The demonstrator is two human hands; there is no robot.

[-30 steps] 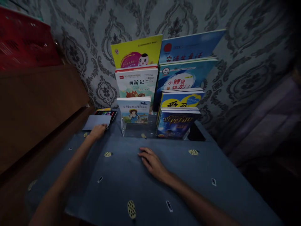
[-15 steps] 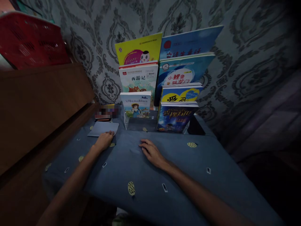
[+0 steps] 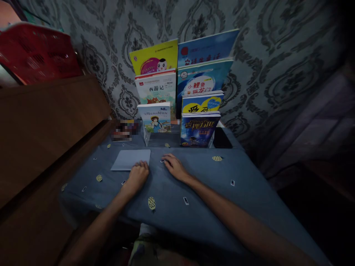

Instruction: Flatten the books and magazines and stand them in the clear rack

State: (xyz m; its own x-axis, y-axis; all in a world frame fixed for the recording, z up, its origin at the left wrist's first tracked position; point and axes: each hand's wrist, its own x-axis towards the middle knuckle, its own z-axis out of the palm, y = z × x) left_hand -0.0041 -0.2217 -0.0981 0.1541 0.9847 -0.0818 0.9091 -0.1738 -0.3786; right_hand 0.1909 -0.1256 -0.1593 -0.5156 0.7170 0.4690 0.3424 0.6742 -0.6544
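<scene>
Head view: the left hand (image 3: 138,175) is curling its fingers over the near right part of a pale grey booklet (image 3: 124,158); whether it is pinching the booklet or only pressing on it, I cannot tell; the booklet is lying flat, reaching out beyond that hand and to its left; the right hand (image 3: 175,168) is resting palm down, fingers loosely spread and holding nothing, on the blue tablecloth (image 3: 205,177), just beside the left hand; straight beyond both hands, books (image 3: 156,88) are standing in tiers in a clear stand (image 3: 146,137); farther out to the right of the right hand, a flat black object (image 3: 222,138) is lying by the stand; beyond the left hand, past the booklet, a pixelated item (image 3: 124,131) is lying.
</scene>
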